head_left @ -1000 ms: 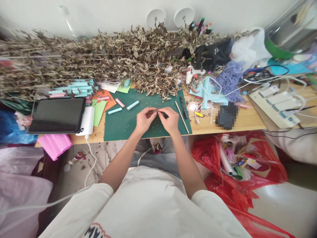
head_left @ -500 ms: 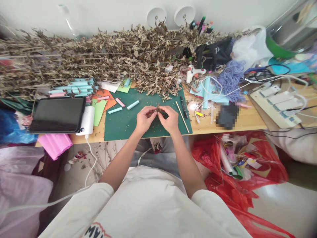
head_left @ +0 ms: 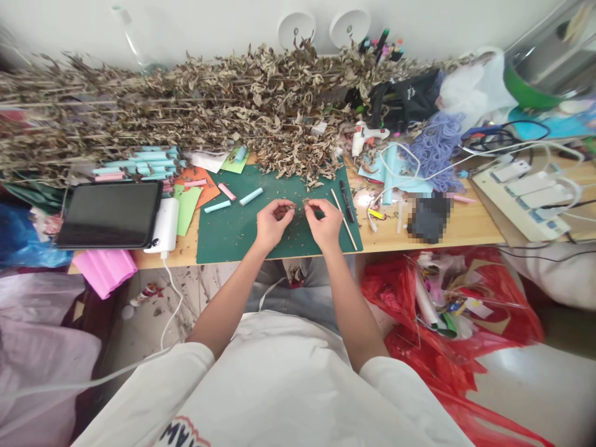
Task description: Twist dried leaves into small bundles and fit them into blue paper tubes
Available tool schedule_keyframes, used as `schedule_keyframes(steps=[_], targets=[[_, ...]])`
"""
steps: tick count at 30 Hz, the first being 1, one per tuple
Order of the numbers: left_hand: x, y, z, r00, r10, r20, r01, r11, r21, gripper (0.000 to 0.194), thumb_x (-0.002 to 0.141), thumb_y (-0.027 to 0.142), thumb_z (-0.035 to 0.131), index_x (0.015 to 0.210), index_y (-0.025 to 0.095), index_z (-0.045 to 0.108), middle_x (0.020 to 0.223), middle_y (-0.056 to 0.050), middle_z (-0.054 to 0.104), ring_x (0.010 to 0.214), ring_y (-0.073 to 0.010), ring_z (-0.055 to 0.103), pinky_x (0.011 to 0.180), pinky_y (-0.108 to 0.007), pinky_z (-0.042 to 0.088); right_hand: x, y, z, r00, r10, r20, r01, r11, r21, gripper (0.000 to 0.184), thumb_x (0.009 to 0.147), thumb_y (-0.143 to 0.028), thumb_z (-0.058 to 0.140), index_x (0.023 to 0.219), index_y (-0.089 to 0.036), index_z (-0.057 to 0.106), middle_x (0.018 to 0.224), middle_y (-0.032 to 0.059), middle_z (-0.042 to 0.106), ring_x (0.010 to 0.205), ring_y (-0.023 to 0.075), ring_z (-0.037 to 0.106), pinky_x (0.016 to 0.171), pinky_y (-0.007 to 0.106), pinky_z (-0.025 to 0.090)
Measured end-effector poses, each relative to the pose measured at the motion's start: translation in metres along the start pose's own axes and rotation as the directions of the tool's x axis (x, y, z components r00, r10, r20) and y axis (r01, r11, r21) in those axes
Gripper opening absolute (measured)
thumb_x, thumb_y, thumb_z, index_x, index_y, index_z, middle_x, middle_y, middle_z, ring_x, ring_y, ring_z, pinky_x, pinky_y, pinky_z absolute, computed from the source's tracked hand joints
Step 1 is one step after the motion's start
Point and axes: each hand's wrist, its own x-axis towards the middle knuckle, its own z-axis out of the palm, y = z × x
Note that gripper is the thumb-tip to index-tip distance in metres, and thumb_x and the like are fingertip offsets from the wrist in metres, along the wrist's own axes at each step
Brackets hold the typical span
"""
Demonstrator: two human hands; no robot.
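Note:
Over the green cutting mat [head_left: 228,236], my left hand [head_left: 272,225] pinches a bit of dried leaf between thumb and fingertips. A small gap away, my right hand [head_left: 325,222] is closed on another crumpled piece of dried leaf [head_left: 306,202]. Small leaf crumbs lie scattered on the mat. Beyond my hands is a loose heap of dried leaves [head_left: 298,155]. Left of my left hand lie a blue paper roll [head_left: 251,197], a second blue roll [head_left: 217,207] and a pink roll [head_left: 226,191]. A thin wooden stick [head_left: 343,220] and a black pen [head_left: 347,201] lie right of my right hand.
Bundles of dried stalks [head_left: 186,99] line the back. A tablet [head_left: 109,215], a white power bank [head_left: 164,226] and stacked blue rolls [head_left: 149,162] sit left. Rightward are a glue gun [head_left: 365,138], purple yarn [head_left: 435,146], a power strip [head_left: 521,192] and a red bag [head_left: 391,282].
My hands, together half a second ago, have moved apart. The right hand has shifted a little to the right, and each hand now holds its own bit of dried leaf.

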Motion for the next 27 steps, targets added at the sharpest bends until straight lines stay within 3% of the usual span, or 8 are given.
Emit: schedule_keyframes(steps=[5,12,19,24,27], targets=[[-0.0001,-0.0002,-0.0002,0.999,0.009,0.037,-0.009,1.0,-0.01,0.021,0.077,0.027,0.076,0.096,0.018,0.073,0.095,-0.006,0.075,0.083,-0.0156,0.07,0.082,-0.032,0.059,0.0001,-0.0016,0.0008,0.991,-0.08,0.106,0.075,0.996,0.051,0.015,0.088,-0.022,0.062,0.098,-0.022,0.072,0.102,0.0076,0.076,0.095,0.0209,0.071,0.089,0.038,0.058],[-0.0006,0.0008,-0.0001,0.999,0.029,0.046,-0.03,0.999,0.025,0.02,0.079,0.025,0.074,0.098,0.018,0.071,0.097,-0.005,0.074,0.084,-0.0146,0.069,0.083,-0.031,0.058,-0.0002,0.0007,0.0035,0.99,-0.025,0.137,0.022,0.999,0.023,0.01,0.088,-0.023,0.063,0.088,-0.022,0.073,0.092,0.0053,0.077,0.082,0.0181,0.072,0.079,0.033,0.059],[-0.0014,0.0021,0.0012,0.999,0.033,0.027,-0.035,0.996,0.081,0.016,0.078,0.022,0.072,0.093,0.017,0.069,0.088,-0.003,0.071,0.071,-0.0111,0.064,0.07,-0.025,0.056,-0.0013,0.0004,0.0025,1.0,0.003,0.026,-0.003,1.0,-0.01,0.01,0.085,-0.02,0.061,0.083,-0.022,0.071,0.085,0.0044,0.075,0.079,0.0187,0.07,0.078,0.033,0.058],[-0.0009,0.0004,0.0008,0.999,0.028,0.043,-0.028,0.999,0.02,0.02,0.079,0.027,0.074,0.096,0.017,0.07,0.095,-0.005,0.072,0.083,-0.0145,0.069,0.083,-0.031,0.059,0.0001,-0.0036,0.0003,0.991,-0.06,0.116,0.056,0.998,0.042,0.016,0.09,-0.024,0.058,0.097,-0.023,0.073,0.1,0.0061,0.077,0.092,0.0195,0.072,0.087,0.036,0.06],[-0.0006,0.0003,0.0004,0.999,0.023,0.045,-0.024,1.0,0.01,0.02,0.079,0.028,0.075,0.097,0.018,0.07,0.096,-0.006,0.073,0.086,-0.0157,0.07,0.085,-0.033,0.059,0.0006,-0.0045,0.0004,0.988,-0.078,0.135,0.074,0.997,0.037,0.016,0.091,-0.025,0.058,0.092,-0.024,0.074,0.098,0.006,0.077,0.092,0.0193,0.072,0.088,0.037,0.06]])
